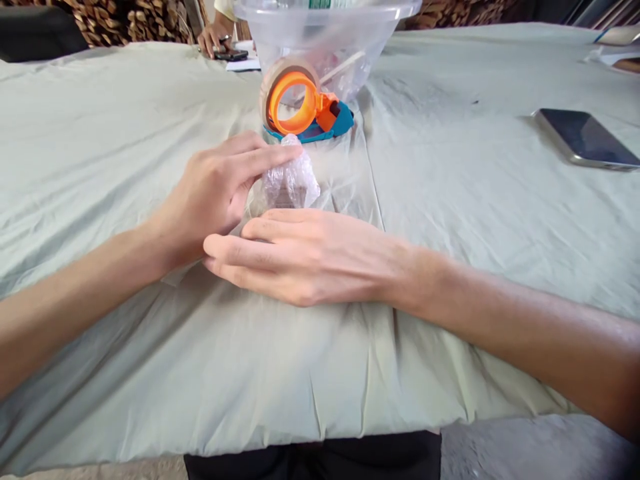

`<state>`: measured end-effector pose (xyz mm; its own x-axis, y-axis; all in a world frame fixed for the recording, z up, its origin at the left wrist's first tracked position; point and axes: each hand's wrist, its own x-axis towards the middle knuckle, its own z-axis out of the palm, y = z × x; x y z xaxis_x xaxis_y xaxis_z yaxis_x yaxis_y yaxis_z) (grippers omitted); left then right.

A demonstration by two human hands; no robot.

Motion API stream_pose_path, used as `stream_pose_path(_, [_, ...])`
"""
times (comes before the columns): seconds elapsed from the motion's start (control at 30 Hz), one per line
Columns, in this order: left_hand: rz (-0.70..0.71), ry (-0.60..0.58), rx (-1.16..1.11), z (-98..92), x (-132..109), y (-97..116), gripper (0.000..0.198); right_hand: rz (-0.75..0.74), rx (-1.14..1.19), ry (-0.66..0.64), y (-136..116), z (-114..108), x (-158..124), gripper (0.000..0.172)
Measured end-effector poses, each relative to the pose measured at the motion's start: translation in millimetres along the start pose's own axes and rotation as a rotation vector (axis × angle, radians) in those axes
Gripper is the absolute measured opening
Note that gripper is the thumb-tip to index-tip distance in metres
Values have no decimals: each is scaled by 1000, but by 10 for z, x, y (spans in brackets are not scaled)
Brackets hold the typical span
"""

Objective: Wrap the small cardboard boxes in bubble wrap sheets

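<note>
A small bundle in clear bubble wrap (293, 175) stands on the cloth in the middle of the table. Its contents are hidden by the crinkled plastic. My left hand (220, 179) is closed on its left side, the index finger lying across the top. In front of the bundle, my right hand (310, 257) lies low over the cloth, palm down. Its fingers are stretched out to the left, the tips close to my left wrist. Clear plastic film shows on the cloth around the hands. My right thumb is out of sight.
Just behind the bundle stands an orange and teal tape dispenser (295, 103) with a tape roll. A clear plastic tub (320, 33) is behind it. A phone (585, 137) lies at right. At the back left, another person's hand (216, 37) touches a dark phone (231, 55).
</note>
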<state>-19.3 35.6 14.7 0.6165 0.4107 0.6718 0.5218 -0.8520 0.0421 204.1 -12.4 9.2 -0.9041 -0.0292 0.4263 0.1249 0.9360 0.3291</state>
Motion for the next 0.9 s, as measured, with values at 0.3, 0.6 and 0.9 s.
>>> stream_pose_path(0.3, [-87, -31, -26, -32, 23, 54, 53, -58, -353, -10, -28, -60, 65, 48])
stream_pose_path(0.6, [-74, -7, -25, -25, 34, 77, 50, -77, -261, -55, -40, -112, 105, 43])
stream_pose_path(0.9, [-74, -6, -14, -30, 26, 59, 53, -63, -206, -2, -47, -50, 75, 40])
